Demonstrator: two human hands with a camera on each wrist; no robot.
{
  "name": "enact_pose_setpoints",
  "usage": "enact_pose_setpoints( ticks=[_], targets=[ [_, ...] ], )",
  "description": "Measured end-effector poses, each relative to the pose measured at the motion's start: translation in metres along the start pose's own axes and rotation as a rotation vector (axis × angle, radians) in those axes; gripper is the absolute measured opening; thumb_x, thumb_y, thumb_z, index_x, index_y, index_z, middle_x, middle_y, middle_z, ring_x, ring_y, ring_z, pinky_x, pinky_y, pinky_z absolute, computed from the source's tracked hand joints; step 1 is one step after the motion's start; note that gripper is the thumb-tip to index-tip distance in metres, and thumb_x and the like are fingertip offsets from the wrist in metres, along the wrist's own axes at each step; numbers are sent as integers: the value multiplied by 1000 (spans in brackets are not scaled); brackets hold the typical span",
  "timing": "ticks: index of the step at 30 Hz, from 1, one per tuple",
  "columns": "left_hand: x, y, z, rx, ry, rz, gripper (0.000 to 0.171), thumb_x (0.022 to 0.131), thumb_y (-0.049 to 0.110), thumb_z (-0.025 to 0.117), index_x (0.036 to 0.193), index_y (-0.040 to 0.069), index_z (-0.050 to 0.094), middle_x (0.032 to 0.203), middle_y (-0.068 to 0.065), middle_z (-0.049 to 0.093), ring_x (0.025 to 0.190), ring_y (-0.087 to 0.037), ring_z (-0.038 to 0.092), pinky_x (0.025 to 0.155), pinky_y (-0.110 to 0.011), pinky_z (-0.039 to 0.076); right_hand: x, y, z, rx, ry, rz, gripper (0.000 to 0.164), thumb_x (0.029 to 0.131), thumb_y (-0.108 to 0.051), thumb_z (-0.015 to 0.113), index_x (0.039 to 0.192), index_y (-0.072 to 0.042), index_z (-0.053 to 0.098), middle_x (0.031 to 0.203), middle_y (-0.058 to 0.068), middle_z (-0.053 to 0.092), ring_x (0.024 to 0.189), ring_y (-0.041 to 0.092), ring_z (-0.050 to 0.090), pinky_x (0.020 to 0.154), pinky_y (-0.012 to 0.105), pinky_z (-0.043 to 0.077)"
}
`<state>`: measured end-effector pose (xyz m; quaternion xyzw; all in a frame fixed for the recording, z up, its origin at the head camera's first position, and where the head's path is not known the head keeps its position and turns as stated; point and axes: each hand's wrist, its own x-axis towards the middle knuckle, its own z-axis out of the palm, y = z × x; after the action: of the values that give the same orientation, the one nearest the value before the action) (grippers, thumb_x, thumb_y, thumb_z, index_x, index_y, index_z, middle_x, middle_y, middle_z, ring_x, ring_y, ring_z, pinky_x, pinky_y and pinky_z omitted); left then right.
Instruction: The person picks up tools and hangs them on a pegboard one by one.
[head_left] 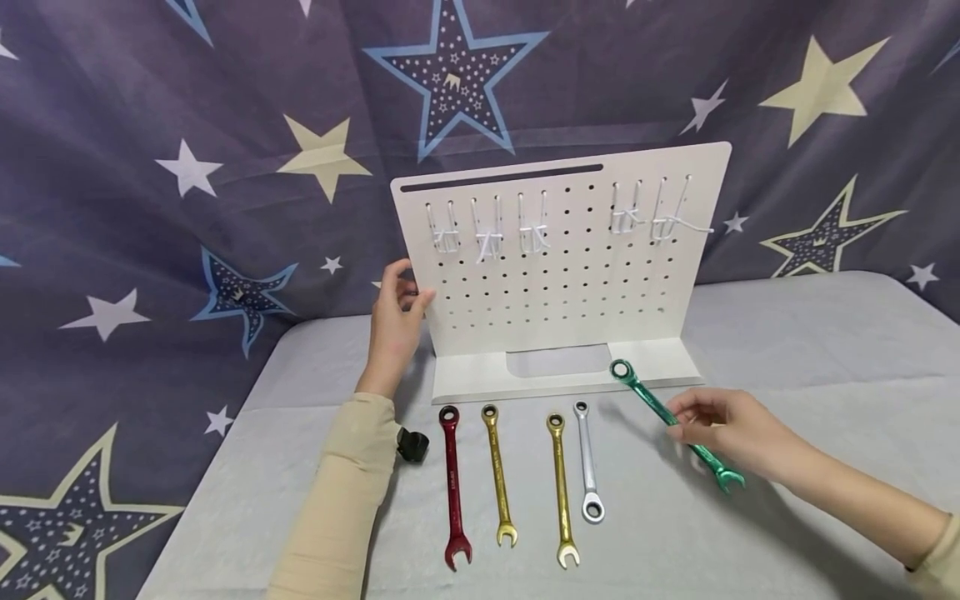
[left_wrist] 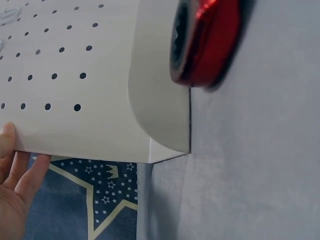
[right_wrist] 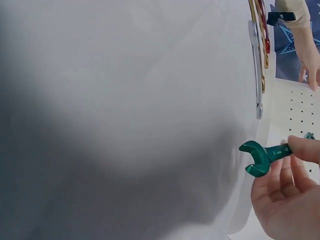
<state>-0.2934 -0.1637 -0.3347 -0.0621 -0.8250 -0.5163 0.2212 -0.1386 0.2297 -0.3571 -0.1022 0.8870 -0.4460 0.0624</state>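
A green combination wrench (head_left: 651, 402) is pinched between thumb and fingers of my right hand (head_left: 738, 432), above the table and to the right of the other wrenches. Its ring end points up and left toward the white pegboard's base; the open end (right_wrist: 257, 159) faces the camera in the right wrist view. My left hand (head_left: 396, 329) holds the left edge of the pegboard (head_left: 555, 287), thumb on the front and fingers partly hidden behind. On the table before the board lie a red wrench (head_left: 453, 483), two gold wrenches (head_left: 498, 475) (head_left: 561, 492) and a silver wrench (head_left: 587, 458).
Several white wire hooks (head_left: 533, 229) hang along the board's upper part, with a gap right of the middle. The board's base (head_left: 472, 377) stands on the grey cloth-covered table (head_left: 300, 467). Behind hangs a star-patterned curtain (head_left: 247, 167).
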Motion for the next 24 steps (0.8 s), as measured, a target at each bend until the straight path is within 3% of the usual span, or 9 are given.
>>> enact_pose_setpoints(
  ticks=[6,14,24],
  targets=[
    [0,0,0,3,-10,5,49,96,14,66,140,15,45,111,-13,60,102,-29,62,84,-40,49,1,-5,-8,-4,71,-13,27,91,-11,71,113,3,66,88,4,64,77,8,58,68,23,48],
    [0,1,-1,29,7,12,50,95,15,67,140,15,46,111,-13,60,103,-29,62,86,-41,49,6,-12,-20,73,135,75,37,94,-18,69,123,4,60,93,-4,67,81,5,59,70,24,50],
    [0,-2,0,34,14,17,49,95,16,68,140,14,47,110,-13,62,102,-29,63,83,-41,49,12,-14,-37,261,250,-2,15,95,-15,68,109,-21,66,91,-10,65,79,5,60,69,19,50]
  ],
)
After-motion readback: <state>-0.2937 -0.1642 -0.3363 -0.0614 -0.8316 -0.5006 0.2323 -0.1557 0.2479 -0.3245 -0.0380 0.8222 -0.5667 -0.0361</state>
